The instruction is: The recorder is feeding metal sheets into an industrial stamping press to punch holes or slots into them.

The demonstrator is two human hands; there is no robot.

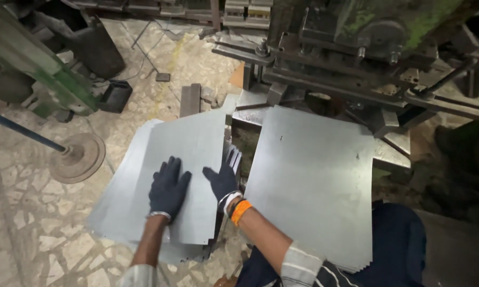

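Both my hands wear dark gloves. My left hand [168, 188] lies flat, fingers spread, on the top sheet of a stack of grey metal sheets [191, 143] at lower left. My right hand [222, 178] rests at that top sheet's right edge, fingers over the edge; an orange band circles its wrist. A second stack of grey metal sheets [311, 180] leans to the right, against the bed of a green press machine [356, 32].
A round metal disc on a blue rod [77, 157] stands on the stone floor at left. A dark box [114, 95] and another green machine [32, 64] sit at upper left. My dark-trousered knee [399, 244] is at lower right.
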